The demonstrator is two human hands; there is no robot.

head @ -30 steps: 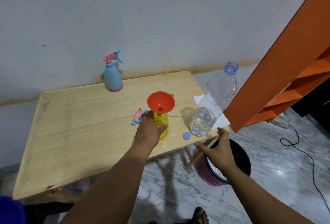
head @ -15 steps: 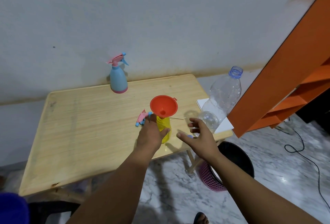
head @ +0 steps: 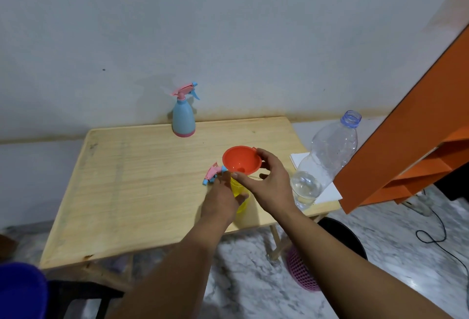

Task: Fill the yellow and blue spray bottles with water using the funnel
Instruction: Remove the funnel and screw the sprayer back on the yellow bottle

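Note:
The yellow spray bottle stands near the front edge of the wooden table, its top off, with the orange funnel in its neck. My left hand is wrapped around the yellow bottle. My right hand holds the funnel by its rim and underside. The pink and blue spray head lies on the table just left of the bottle. The blue spray bottle stands capped at the table's back edge. A clear water bottle, uncapped and low on water, leans at the right edge.
White paper lies under the water bottle. An orange shelf unit rises close on the right. A pink mesh bin with a black liner stands on the marble floor below the table corner, near a black cable.
My right hand came up from the table's front right edge, past the water bottle, and closed on the funnel. My left hand stayed on the yellow bottle.

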